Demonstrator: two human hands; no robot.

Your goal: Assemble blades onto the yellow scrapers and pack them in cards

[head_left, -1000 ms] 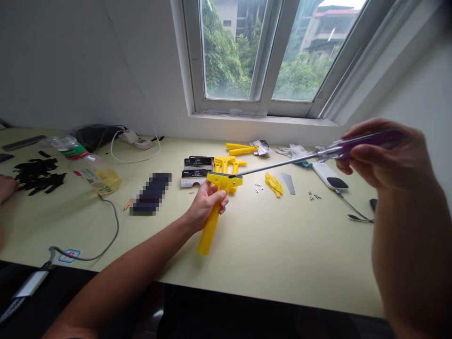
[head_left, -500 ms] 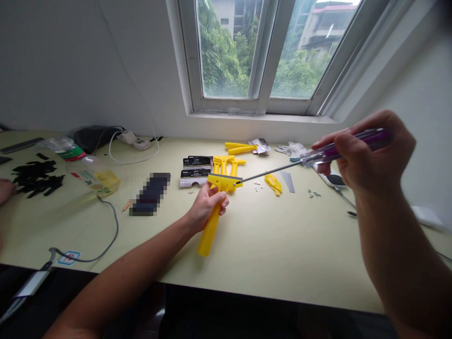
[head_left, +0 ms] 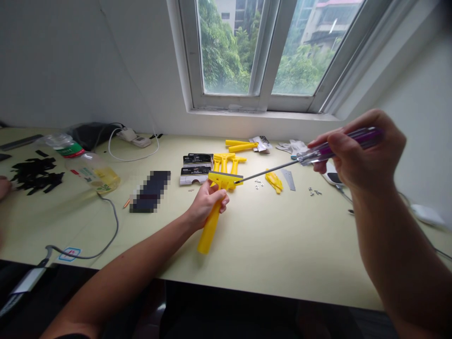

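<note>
Wrapped around the neck of a yellow scraper [head_left: 210, 230] is my left hand [head_left: 208, 202], keeping it raised over the table with its head up. A grey blade edge runs along the top of that head. My right hand [head_left: 367, 146] grips the clear and purple handle of a screwdriver [head_left: 270, 170]. Its long shaft slants down to the left, and the tip meets the right side of the scraper head, at what looks like a screw. Just behind the head lie several more yellow scrapers [head_left: 223, 162] and black-and-white boxes [head_left: 196, 175].
Small nuts [head_left: 259, 182], yellow plastic pieces [head_left: 274, 181], a grey blade [head_left: 288, 180] and screws [head_left: 314, 191] lie to the right. Leftward are a pixelated dark object [head_left: 150, 193], a bottle [head_left: 90, 169] and black strips [head_left: 35, 174]. Another person's hand [head_left: 4, 187] shows at the left edge.
My right hand has shifted slightly left and turned a little on the screwdriver handle. The tip stays on the scraper head, and my left hand keeps its hold.
</note>
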